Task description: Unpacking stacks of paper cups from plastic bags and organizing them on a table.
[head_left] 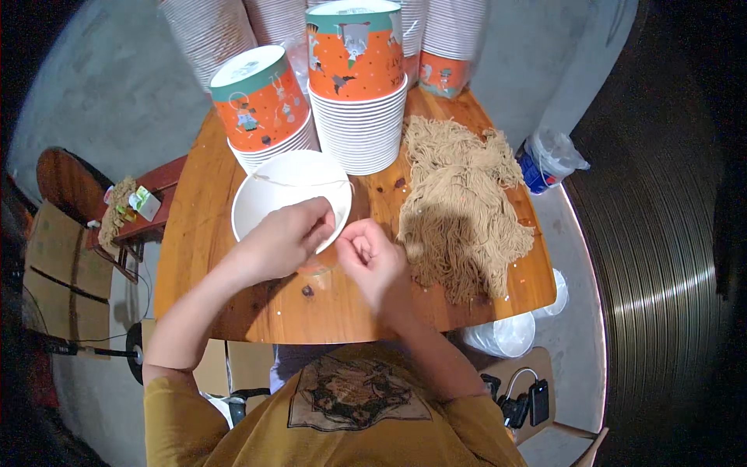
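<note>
Left hand (pixel 284 237) fingers clamp the white paper bowl (pixel 284 191) rim; right hand (pixel 373 261) fingers pinch together beside the tan string pile (pixel 463 210).

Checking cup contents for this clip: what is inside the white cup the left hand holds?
The white cup looks bare inside; a thin string crosses its mouth. The left hand covers the near rim and wall, so that part cannot be seen.

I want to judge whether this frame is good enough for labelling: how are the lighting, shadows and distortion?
Head view: warm light on the wooden table; the left hand and right hand are sharp enough; the string pile casts a dark shadow at its lower left; fisheye bending curves the edges, and the corners are black.
</note>
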